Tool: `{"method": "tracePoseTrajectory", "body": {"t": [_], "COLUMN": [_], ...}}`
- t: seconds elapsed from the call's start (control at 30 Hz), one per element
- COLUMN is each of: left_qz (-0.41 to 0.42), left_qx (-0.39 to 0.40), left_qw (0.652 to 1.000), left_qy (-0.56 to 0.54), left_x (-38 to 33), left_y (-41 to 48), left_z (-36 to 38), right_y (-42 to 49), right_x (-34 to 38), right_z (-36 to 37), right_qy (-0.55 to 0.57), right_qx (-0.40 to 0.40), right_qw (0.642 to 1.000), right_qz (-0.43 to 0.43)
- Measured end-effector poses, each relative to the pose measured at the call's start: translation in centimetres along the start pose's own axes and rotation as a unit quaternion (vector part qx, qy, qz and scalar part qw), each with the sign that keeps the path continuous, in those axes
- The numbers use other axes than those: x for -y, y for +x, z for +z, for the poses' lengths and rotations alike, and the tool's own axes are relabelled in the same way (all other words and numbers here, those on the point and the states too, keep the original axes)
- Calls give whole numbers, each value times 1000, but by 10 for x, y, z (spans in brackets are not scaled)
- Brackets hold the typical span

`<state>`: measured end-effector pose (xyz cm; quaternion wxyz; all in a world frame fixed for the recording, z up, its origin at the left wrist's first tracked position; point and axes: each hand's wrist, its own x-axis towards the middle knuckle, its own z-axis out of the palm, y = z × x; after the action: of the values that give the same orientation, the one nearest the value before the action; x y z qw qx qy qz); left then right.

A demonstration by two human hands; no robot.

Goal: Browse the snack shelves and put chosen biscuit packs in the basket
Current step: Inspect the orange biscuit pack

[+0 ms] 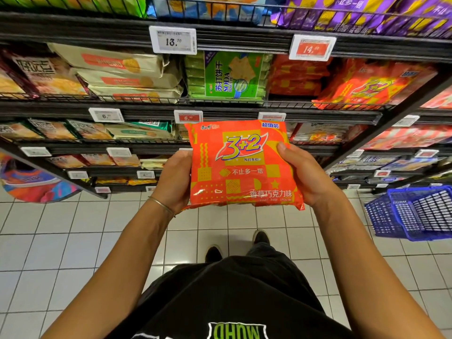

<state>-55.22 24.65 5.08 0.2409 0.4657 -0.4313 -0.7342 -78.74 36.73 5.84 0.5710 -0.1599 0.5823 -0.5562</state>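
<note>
An orange biscuit pack (242, 165) is held upright in the middle of the scene, front face toward the camera, in front of the shelves (232, 36). The left hand (175, 182) grips its left edge, and the right hand (303, 174) grips its right edge with the thumb laid on the front. A thin bracelet (161, 204) circles the left wrist. A blue basket (415, 214) stands on the tiled floor (61, 241) to the right, well apart from the pack. A green cracker pack (227, 77) sits on a far shelf above.

Orange-and-yellow checked biscuit pack (241, 165), blue basket (415, 214)
</note>
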Motion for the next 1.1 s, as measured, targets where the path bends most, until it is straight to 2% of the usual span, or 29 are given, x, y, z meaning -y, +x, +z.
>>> {"method": "tracePoseTrajectory", "body": {"t": [0.13, 0.23, 0.4, 0.53, 0.77, 0.93, 1.1], "left_qz": [26, 37, 7, -37, -46, -80, -11], "left_qx": [-22, -31, -16, -22, -22, -38, -41], "left_qw": [996, 993, 999, 999, 998, 991, 997], "left_qy": [82, 105, 35, -8, -36, -104, -72], "left_x": [1, 1, 3, 9, 12, 17, 27], "left_y": [3, 4, 6, 10, 9, 6, 7], "left_z": [-3, -2, -2, -2, -5, -6, -6], "right_y": [0, 0, -1, -1, -1, -1, 0], "right_x": [0, -3, -3, -3, -6, -3, -4], "right_z": [-1, -1, -2, 0, -2, -4, -2], "right_qy": [-11, 13, 57, 45, 33, 21, 14], "right_qx": [3, 7, 22, 22, 17, 31, 30], "right_qw": [1000, 1000, 998, 999, 999, 999, 999], "right_qz": [-9, -8, -4, 1, 8, 0, -10]}}
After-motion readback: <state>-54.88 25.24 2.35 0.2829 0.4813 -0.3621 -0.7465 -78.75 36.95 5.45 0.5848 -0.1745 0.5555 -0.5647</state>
